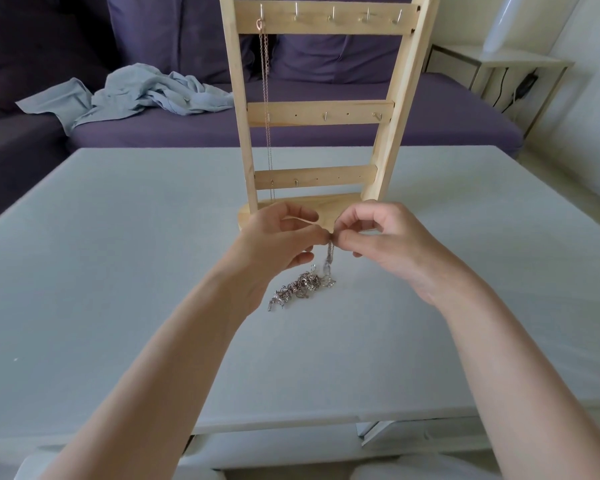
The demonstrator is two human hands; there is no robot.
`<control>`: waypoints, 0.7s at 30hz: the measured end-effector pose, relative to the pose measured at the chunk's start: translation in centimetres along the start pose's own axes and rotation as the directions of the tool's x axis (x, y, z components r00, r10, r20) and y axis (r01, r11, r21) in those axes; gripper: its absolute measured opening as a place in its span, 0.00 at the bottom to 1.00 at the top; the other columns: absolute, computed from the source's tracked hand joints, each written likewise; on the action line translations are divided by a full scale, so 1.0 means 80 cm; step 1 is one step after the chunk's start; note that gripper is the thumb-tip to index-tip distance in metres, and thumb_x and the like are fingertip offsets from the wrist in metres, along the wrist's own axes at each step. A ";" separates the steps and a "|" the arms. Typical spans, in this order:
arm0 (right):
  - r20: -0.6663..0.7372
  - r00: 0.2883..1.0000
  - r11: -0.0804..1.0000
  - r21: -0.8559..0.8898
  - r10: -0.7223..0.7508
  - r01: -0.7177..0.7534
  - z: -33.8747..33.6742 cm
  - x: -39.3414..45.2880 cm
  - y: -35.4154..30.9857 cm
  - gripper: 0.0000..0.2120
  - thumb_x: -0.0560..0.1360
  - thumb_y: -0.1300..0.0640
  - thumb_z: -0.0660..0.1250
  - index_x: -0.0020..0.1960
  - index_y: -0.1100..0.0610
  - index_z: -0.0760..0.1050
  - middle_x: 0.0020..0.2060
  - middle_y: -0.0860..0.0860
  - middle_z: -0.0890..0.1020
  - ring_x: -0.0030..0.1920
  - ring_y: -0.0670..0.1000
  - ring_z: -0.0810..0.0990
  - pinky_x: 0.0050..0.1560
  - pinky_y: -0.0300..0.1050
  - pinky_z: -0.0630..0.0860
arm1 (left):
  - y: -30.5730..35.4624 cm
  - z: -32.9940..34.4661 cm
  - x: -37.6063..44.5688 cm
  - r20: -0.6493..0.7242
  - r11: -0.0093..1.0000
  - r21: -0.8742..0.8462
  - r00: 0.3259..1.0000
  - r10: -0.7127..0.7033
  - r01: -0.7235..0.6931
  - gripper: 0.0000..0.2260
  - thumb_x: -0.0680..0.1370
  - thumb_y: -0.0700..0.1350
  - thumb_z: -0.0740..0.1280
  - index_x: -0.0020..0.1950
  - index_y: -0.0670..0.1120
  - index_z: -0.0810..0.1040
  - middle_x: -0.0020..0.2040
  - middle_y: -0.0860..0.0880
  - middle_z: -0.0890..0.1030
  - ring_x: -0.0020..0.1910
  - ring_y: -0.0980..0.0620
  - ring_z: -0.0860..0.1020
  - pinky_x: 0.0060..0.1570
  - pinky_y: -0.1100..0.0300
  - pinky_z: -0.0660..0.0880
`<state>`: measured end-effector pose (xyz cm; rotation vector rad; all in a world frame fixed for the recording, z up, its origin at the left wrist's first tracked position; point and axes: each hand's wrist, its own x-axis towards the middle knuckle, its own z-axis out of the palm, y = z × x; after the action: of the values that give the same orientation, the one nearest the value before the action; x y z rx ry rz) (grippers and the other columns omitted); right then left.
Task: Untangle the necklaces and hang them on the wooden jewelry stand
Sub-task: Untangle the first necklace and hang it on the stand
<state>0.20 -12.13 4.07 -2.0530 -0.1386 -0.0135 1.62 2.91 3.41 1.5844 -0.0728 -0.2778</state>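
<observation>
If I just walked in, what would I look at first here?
Probably the two hands, left hand and right hand, pinching a silver chain between them above the shiny tangle of necklaces on the grey table. Right behind stands the tall wooden jewelry stand, with one rose-gold necklace hanging from its top-left hook.

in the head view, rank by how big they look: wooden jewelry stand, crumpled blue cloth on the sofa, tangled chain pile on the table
1. Wooden jewelry stand: largest, running off the top edge.
2. Crumpled blue cloth: wide but flatter, and it lies farther back, so its true size is unsure.
3. Tangled chain pile: clearly smallest.
</observation>
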 end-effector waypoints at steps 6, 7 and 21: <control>-0.028 0.999 0.999 0.032 -0.022 0.023 -0.001 0.000 -0.001 0.06 0.71 0.62 0.67 0.36 0.55 0.76 0.31 0.43 0.76 0.34 0.41 0.73 0.44 0.42 0.71 | 0.005 0.000 -0.002 0.031 0.950 -0.296 0.995 -0.091 0.096 0.09 0.74 0.34 0.66 0.37 0.45 0.73 0.32 0.49 0.77 0.29 0.56 0.68 0.30 0.67 0.73; -0.047 0.999 0.999 0.034 -0.019 0.020 -0.001 0.000 -0.001 0.05 0.71 0.62 0.67 0.36 0.55 0.76 0.30 0.43 0.76 0.33 0.42 0.72 0.44 0.42 0.71 | 0.007 -0.001 -0.002 0.026 0.933 -0.344 0.994 -0.102 0.105 0.09 0.75 0.34 0.65 0.36 0.44 0.73 0.32 0.48 0.76 0.29 0.55 0.67 0.28 0.67 0.72; -0.096 0.995 0.991 0.123 -0.040 0.051 -0.003 0.000 0.002 0.03 0.71 0.59 0.72 0.38 0.56 0.82 0.39 0.56 0.83 0.37 0.42 0.75 0.41 0.35 0.70 | 0.001 0.002 -0.001 -0.055 0.990 -0.140 0.998 0.021 -0.028 0.05 0.76 0.36 0.65 0.42 0.44 0.72 0.33 0.51 0.77 0.30 0.57 0.74 0.34 0.66 0.76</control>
<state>0.21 -12.39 4.06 -1.9198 -0.1248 -0.1263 1.56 2.78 3.51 1.4492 -0.0306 -0.2163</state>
